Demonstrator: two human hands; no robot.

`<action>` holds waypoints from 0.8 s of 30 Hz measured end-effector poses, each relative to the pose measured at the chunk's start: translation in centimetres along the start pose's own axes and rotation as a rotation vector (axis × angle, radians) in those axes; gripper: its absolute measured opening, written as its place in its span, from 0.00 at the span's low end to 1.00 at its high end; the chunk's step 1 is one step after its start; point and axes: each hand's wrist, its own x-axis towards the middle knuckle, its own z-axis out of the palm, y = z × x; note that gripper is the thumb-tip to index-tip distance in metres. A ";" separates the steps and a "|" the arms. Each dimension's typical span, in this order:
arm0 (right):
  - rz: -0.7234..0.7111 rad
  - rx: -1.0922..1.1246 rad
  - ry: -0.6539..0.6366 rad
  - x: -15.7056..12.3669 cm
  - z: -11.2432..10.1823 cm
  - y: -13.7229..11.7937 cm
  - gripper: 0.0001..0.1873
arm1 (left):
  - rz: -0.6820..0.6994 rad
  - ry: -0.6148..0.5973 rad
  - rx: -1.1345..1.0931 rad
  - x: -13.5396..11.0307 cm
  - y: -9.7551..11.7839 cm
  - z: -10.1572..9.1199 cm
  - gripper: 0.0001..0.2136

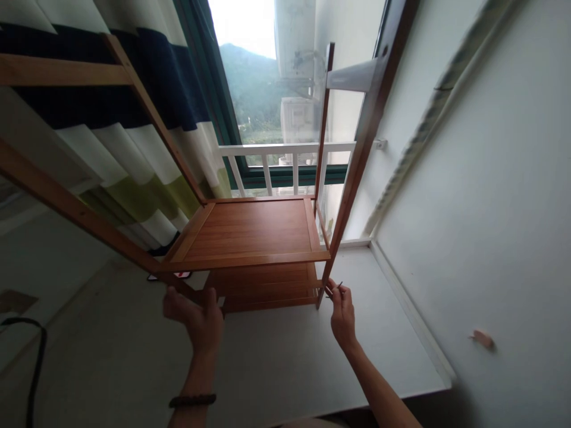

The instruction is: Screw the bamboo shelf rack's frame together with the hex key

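A brown wooden shelf rack (263, 229) stands in front of me, with two shelf boards low down and tall posts rising at its corners. My left hand (196, 318) grips its front left post (111, 235) near the lower board (267, 288); the fingers are partly hidden behind the wood. Beside the front right post (352, 178), my right hand (342, 309) pinches a thin dark hex key (340, 285). The key lies close to the post at about the height of the lower board. Its far end is too small to make out.
Behind the rack are a window with a white railing (294, 147) and a striped curtain (147, 142). A white wall (482, 196) runs along the right. A black cable (39, 362) hangs at lower left. A small flat item (184, 274) lies behind the left post.
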 end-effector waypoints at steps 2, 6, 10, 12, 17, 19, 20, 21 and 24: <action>-0.004 0.018 -0.027 0.4 -0.4 -0.3 0.14 | 0.115 -0.007 0.075 -2.2 2.2 0.8 0.31; 0.000 -0.042 -0.081 1.0 -1.4 -0.8 0.15 | 0.234 -0.415 -0.019 -4.7 6.1 4.0 0.15; -0.010 -0.096 -0.115 1.8 -3.0 -1.1 0.14 | 0.198 -0.564 -0.100 -5.2 8.5 7.5 0.11; -0.013 -0.095 -0.117 2.4 -3.9 -1.2 0.13 | 0.174 -0.617 -0.117 -5.6 9.5 8.9 0.11; -0.003 -0.109 -0.151 4.2 -6.1 -1.8 0.14 | 0.104 -0.685 -0.238 -7.8 11.0 11.0 0.11; -0.004 -0.120 -0.179 4.8 -6.7 -2.0 0.14 | 0.035 -0.611 -0.266 -8.8 11.4 11.2 0.10; -0.006 -0.127 -0.190 5.0 -7.0 -2.1 0.14 | 0.006 -0.560 -0.263 -9.3 11.6 11.2 0.09; -0.009 -0.133 -0.201 5.3 -7.2 -2.2 0.14 | -0.015 -0.513 -0.251 -9.6 11.9 11.1 0.08; -0.018 -0.142 -0.237 6.0 -7.6 -2.4 0.13 | -0.027 -0.457 -0.194 -9.9 12.6 10.9 0.08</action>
